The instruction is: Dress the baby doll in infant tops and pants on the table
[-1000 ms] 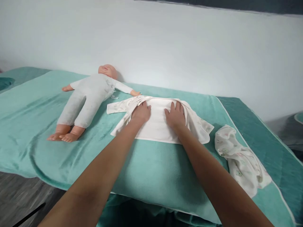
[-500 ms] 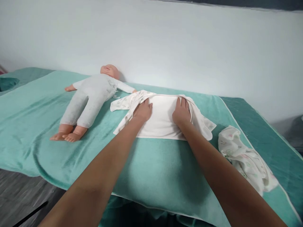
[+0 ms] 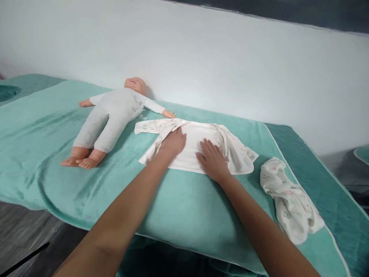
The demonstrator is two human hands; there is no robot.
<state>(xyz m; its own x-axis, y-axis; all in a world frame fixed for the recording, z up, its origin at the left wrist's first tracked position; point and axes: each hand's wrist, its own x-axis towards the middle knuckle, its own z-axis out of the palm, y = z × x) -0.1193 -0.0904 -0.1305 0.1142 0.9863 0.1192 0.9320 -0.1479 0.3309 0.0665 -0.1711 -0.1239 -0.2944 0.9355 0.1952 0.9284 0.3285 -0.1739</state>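
Presently | frame centre: your right hand (image 3: 213, 158) spread on white shirt (image 3: 194, 142) | left hand (image 3: 174, 142) touching it, grip unclear

Bed (image 3: 305, 161) with green sheet (image 3: 184, 207). On sheet: opened white shirt (image 3: 193, 144); doll (image 3: 115, 109) left of shirt; crumpled patterned cloth (image 3: 290, 200) right of shirt.

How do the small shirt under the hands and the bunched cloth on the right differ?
The shirt lies spread out, while the bunched cloth is crumpled. The shirt shows much of its plain inner side; the cloth shows mostly print. The left hand and right hand are at the shirt; neither touches the cloth. Both are whitish with a small print and lie on the green cover.
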